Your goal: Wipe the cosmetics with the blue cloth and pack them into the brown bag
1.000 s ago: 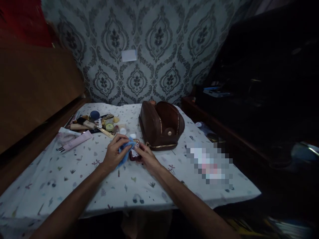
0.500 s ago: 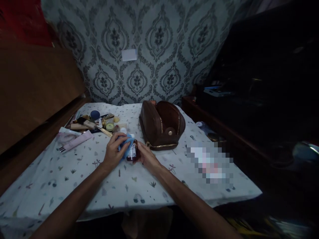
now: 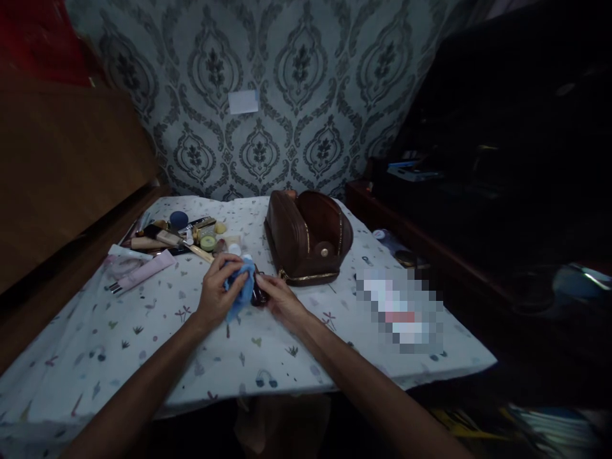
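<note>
A: What are the two hands doing?

B: The left hand (image 3: 218, 294) is gripping a bunched blue cloth (image 3: 243, 288), with its fingers curling over the folds. The right hand (image 3: 284, 301) is gripping a dark bottle (image 3: 259, 296) by its right side, the thumb lying toward the top.

A: And where is the bottle sitting?

B: It's sitting between the hands, just in front of the open brown bag (image 3: 289, 236), and the blue cloth is covering its left side. The fingers are hiding its base, so I'm not managing to tell whether it's touching the patterned tablecloth (image 3: 215, 363).

A: How are you expecting it to handle?

B: I'm going by its shine: probably glass or hard plastic, so stiff, smooth and fairly light. I'm treating it as slippery and, in case it's glass, fragile.

A: Where would you be taking hold?

B: Around the middle of the body, with thumb and fingertips opposing, and without squeezing hard. The blue cloth is looking soft and limp, so I'd be pinching a thick fold of it.

A: Is anything lying close by?

B: A pink tube (image 3: 145, 271) is lying off to the left, near a makeup brush (image 3: 168, 238).
</note>
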The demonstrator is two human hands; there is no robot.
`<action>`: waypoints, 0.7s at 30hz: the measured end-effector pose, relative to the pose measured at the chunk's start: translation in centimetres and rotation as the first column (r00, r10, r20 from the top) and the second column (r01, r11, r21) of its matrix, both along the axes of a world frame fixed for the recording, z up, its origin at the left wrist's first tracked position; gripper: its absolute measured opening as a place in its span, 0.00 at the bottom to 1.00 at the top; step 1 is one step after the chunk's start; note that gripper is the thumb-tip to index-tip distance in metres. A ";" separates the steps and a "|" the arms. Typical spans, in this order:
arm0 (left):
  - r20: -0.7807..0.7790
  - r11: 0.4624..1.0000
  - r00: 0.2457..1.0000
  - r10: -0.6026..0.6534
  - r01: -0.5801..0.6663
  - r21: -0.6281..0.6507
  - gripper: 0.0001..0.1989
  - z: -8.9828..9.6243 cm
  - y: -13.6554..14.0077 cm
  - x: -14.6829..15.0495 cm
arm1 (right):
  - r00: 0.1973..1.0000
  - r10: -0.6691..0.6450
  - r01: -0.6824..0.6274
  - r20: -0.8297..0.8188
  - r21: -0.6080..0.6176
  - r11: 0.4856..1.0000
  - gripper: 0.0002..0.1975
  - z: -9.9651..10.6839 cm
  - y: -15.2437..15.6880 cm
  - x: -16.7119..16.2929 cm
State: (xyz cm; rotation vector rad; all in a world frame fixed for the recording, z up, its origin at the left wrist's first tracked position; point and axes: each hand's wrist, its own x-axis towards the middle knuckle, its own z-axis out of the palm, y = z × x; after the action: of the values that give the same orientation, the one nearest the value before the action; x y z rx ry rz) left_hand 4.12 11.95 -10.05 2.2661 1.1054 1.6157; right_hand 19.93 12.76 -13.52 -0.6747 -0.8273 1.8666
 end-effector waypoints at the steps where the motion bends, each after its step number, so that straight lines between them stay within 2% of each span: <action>1: -0.010 1.000 1.000 0.015 -0.015 0.000 0.07 -0.1 0.0 0.1 | 1.000 0.010 -0.010 0.000 0.005 1.000 0.20 0.1 -0.1 0.0; 3: -0.058 1.000 0.998 -0.016 0.016 -0.005 0.07 -0.3 0.0 0.2 | 1.000 0.000 0.000 -0.024 0.004 1.000 0.21 0.2 -0.1 0.0; 7: -0.145 0.987 0.976 -0.163 0.160 -0.028 0.08 -0.1 -0.4 0.3 | 0.996 -0.062 0.061 -0.057 -0.021 0.998 0.25 0.2 0.3 0.2; 10: -0.155 0.968 0.956 -0.248 0.239 -0.074 0.07 0.3 -0.6 0.1 | 0.997 -0.077 0.077 -0.006 0.002 0.997 0.28 -0.3 0.6 0.2; 12: -0.087 0.979 0.977 -0.194 0.187 -0.081 0.07 0.4 -0.6 0.1 | 0.993 -0.086 0.081 0.085 0.059 0.995 0.28 -0.7 0.7 0.2; 14: -0.018 0.995 0.997 -0.081 0.080 -0.065 0.07 0.3 -0.5 0.1 | 0.979 -0.107 0.083 0.171 0.142 0.986 0.26 -0.9 0.5 0.1; 16: -0.017 0.999 1.000 -0.007 0.006 -0.050 0.08 0.1 -0.3 0.1 | 0.972 -0.108 0.064 0.207 0.209 0.976 0.25 -0.9 0.3 0.1; 18: -0.062 0.999 0.998 0.012 -0.015 -0.047 0.08 -0.1 -0.1 0.0 | 0.981 -0.081 0.042 0.174 0.217 0.975 0.25 -0.8 0.1 0.2; 21: -0.099 0.998 0.994 0.044 -0.048 -0.038 0.09 -0.3 0.0 -0.1 | 0.998 -0.040 0.034 0.046 0.140 0.990 0.24 -0.8 0.1 0.5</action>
State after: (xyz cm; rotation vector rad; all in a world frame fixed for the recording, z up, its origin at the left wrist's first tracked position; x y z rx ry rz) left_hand 4.02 11.98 -10.38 2.3330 1.2107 1.4987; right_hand 20.39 12.88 -14.37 -0.6454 -0.9608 1.7471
